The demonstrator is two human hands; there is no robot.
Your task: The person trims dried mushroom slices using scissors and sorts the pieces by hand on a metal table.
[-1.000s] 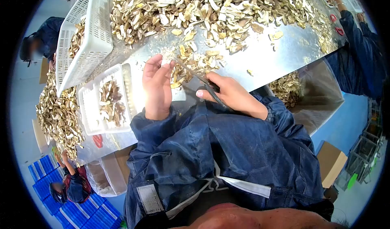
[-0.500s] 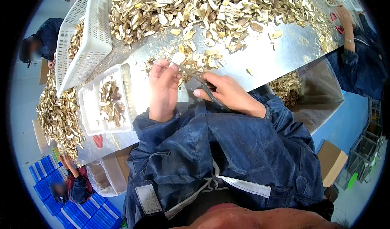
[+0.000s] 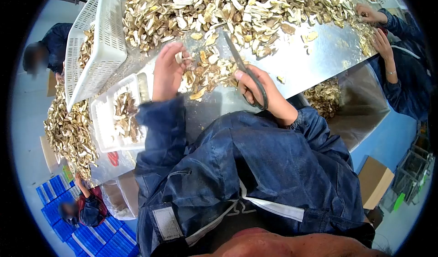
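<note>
My right hand (image 3: 261, 89) is wrapped round the handles of dark scissors (image 3: 235, 51), whose blades look closed and point up and away over the table. To their left, my left hand (image 3: 171, 67) is raised above the metal table, fingers curled, with a small pale piece at the fingertips that I cannot make out. Between and below the hands lies a small group of dried mushroom slices (image 3: 211, 71). Beyond them spreads a large heap of slices (image 3: 205, 6). A white tray (image 3: 96, 124) with some slices stands left of my left hand.
A white perforated basket (image 3: 109, 42) stands tilted at the left, near another mushroom pile (image 3: 68, 129). Red scissors (image 3: 113, 158) lie by the tray. Co-workers are at the right, upper left and lower left. A lined box (image 3: 365, 102) stands below the table's right edge.
My left hand has moved left, away from the scissors, and its pale slice is no longer clearly visible. The scissors have swung upright in my right hand. The right co-worker's hands have moved over the heap's edge.
</note>
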